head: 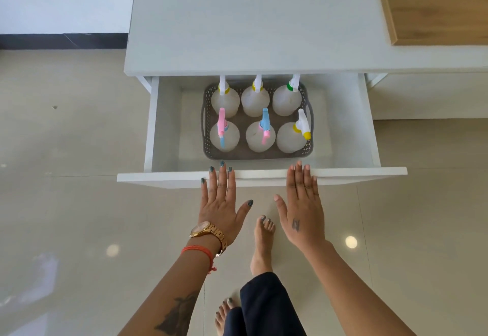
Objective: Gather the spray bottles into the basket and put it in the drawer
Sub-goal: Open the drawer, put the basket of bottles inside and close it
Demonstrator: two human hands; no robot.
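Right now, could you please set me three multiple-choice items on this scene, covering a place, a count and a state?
1. Where is the basket?
A. On the floor
B. In the drawer
C. On the cabinet top

2. How many bottles stand in it?
A. Four
B. Five
C. Six

3. What state is the drawer in?
A. Open
B. Shut
C. Removed

Answers: 1 B, its grey rim sits on the drawer's floor. 2 C, two rows of three. 3 A, it is pulled out, with the left hand and right hand flat and empty at its front panel.
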